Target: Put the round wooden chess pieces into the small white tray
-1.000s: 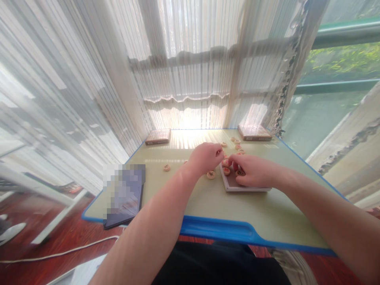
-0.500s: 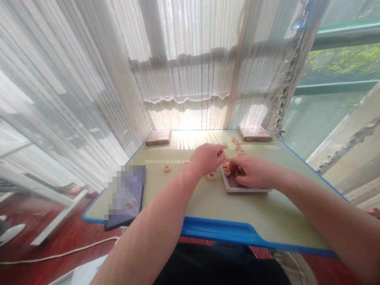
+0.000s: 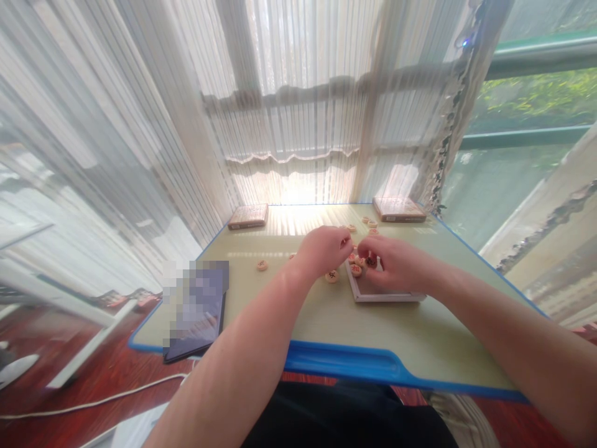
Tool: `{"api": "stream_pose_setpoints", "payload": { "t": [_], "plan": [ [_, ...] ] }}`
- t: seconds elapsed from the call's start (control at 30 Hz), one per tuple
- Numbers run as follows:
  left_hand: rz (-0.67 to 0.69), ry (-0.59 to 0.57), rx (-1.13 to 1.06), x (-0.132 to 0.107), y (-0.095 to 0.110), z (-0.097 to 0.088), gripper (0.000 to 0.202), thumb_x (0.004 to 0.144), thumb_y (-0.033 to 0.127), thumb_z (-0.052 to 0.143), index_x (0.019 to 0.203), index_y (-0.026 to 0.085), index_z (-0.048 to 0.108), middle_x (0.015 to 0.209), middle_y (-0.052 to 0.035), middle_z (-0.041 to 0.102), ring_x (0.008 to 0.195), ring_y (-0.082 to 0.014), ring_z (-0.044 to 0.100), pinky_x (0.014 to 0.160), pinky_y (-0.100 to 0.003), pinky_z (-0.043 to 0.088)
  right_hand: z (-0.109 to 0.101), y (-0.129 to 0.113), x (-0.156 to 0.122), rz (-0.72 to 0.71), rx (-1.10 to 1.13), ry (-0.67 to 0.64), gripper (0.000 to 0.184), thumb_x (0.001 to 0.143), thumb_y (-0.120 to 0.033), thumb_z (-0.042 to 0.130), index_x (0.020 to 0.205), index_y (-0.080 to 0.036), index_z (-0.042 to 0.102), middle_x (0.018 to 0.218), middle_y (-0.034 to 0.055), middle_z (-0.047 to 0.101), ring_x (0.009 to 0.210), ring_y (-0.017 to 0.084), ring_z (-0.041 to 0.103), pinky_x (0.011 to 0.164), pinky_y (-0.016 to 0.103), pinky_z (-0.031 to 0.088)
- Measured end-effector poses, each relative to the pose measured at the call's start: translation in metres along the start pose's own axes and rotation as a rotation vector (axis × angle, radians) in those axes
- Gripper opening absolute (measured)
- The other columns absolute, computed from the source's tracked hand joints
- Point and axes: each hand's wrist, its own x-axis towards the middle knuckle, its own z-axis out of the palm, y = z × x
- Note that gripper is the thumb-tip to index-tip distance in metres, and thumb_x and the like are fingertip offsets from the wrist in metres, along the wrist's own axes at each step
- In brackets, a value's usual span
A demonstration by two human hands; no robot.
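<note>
Head: pale round pieces (image 3: 356,270), red, black characters.

The round pieces (image 3: 331,276) look like smooth, matt wood. The bench (image 3: 317,317) has a smooth top with soft sheen, its near trough (image 3: 345,363) shiny plastic; the far curtain (image 3: 298,118) is sheer cloth, the floor (image 3: 107,361) glossy wood.

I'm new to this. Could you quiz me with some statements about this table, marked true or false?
1. The left hand is nearer the tray than the dark tablet. True.
2. The right hand holds a round piece. True.
3. All the pieces are inside the tray. False: several lie on the table.
4. The table's edging is red. False: the edging is blue.
5. A flat box sits near the far left corner. True.
</note>
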Motion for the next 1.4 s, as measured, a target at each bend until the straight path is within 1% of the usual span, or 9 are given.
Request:
{"api": "stream_pose_setpoints", "payload": {
  "t": [0.1, 0.27, 0.4, 0.6, 0.7, 0.9, 1.03, 1.2, 1.4],
  "plan": [
    [0.007, -0.004, 0.002, 0.0, -0.001, 0.001, 0.028, 0.083, 0.026, 0.045, 0.063, 0.017, 0.061, 0.061, -0.0035, 0.06, 0.058, -0.0156, 0.051, 0.056, -0.027, 0.032, 0.003, 0.001, 0.0, -0.034, 0.002, -0.008, 0.013, 0.075, -0.028, 0.049, 0.084, -0.019, 0.053, 0.084, 0.0053, 0.059, 0.075, 0.018, 0.053, 0.066, 0.027, 0.038],
    [0.001, -0.006, 0.014, 0.0, -0.001, 0.001, 0.028, 0.083, 0.026, 0.044, 0.063, 0.017, 0.06, 0.061, -0.0039, 0.06, 0.058, -0.0155, 0.051, 0.055, -0.027, 0.031, 0.005, 0.006, 0.002, 0.001, -0.039, -0.054, 0.011, 0.077, -0.026, 0.048, 0.08, -0.019, 0.056, 0.084, 0.006, 0.059, 0.077, 0.019, 0.055, 0.067, 0.028, 0.039],
    [0.01, -0.019, 0.028, -0.001, -0.001, 0.0, 0.027, 0.083, 0.025, 0.044, 0.063, 0.017, 0.06, 0.061, -0.004, 0.06, 0.059, -0.016, 0.051, 0.055, -0.027, 0.031, 0.007, 0.012, 0.004, 0.032, -0.057, -0.057, 0.014, 0.079, -0.025, 0.045, 0.078, -0.019, 0.059, 0.082, 0.0062, 0.061, 0.076, 0.019, 0.055, 0.068, 0.029, 0.039],
    [-0.003, -0.046, 0.042, -0.001, -0.002, 0.0, 0.026, 0.083, 0.025, 0.044, 0.064, 0.017, 0.06, 0.063, -0.0045, 0.061, 0.06, -0.0166, 0.053, 0.057, -0.027, 0.033, 0.007, 0.011, 0.004, -0.013, -0.04, -0.085, 0.019, 0.079, -0.019, 0.044, 0.081, -0.019, 0.062, 0.088, 0.0067, 0.062, 0.081, 0.02, 0.057, 0.072, 0.029, 0.041],
    [-0.019, -0.054, 0.043, 0.0, -0.004, 0.001, 0.026, 0.083, 0.025, 0.045, 0.064, 0.017, 0.061, 0.064, -0.0049, 0.062, 0.061, -0.0168, 0.054, 0.057, -0.027, 0.034, 0.008, 0.012, 0.005, -0.006, -0.047, -0.065, 0.019, 0.08, -0.022, 0.046, 0.084, -0.019, 0.064, 0.091, 0.0072, 0.063, 0.085, 0.02, 0.057, 0.074, 0.03, 0.042],
    [-0.006, -0.039, 0.05, 0.0, -0.005, 0.003, 0.027, 0.083, 0.025, 0.043, 0.063, 0.017, 0.059, 0.062, -0.0043, 0.061, 0.06, -0.0168, 0.053, 0.056, -0.028, 0.033, 0.012, 0.023, 0.006, 0.094, -0.1, -0.11, 0.024, 0.081, -0.036, 0.048, 0.093, -0.023, 0.064, 0.093, 0.0066, 0.064, 0.087, 0.022, 0.058, 0.072, 0.031, 0.043],
    [-0.007, -0.044, 0.062, 0.0, -0.004, 0.002, 0.027, 0.083, 0.025, 0.043, 0.064, 0.017, 0.059, 0.063, -0.0047, 0.061, 0.06, -0.0165, 0.052, 0.056, -0.027, 0.032, 0.011, 0.023, 0.005, 0.085, -0.087, -0.125, 0.029, 0.081, -0.039, 0.049, 0.102, -0.025, 0.064, 0.097, 0.0065, 0.064, 0.088, 0.022, 0.058, 0.071, 0.03, 0.043],
    [-0.012, -0.043, 0.067, -0.001, -0.004, 0.002, 0.028, 0.083, 0.026, 0.043, 0.063, 0.017, 0.059, 0.062, -0.0048, 0.061, 0.059, -0.0165, 0.051, 0.055, -0.028, 0.031, 0.01, 0.019, 0.006, 0.093, -0.088, -0.142, 0.023, 0.081, -0.037, 0.048, 0.087, -0.024, 0.066, 0.089, 0.0052, 0.063, 0.08, 0.019, 0.058, 0.066, 0.029, 0.041],
    [-0.017, -0.036, 0.058, 0.0, -0.004, 0.002, 0.026, 0.082, 0.024, 0.044, 0.063, 0.018, 0.059, 0.061, -0.0034, 0.06, 0.057, -0.0154, 0.05, 0.054, -0.027, 0.03, 0.008, 0.016, 0.005, 0.132, -0.111, -0.117, 0.014, 0.074, -0.033, 0.052, 0.079, -0.022, 0.06, 0.083, 0.0033, 0.062, 0.071, 0.018, 0.055, 0.058, 0.027, 0.037]
  ]
}}
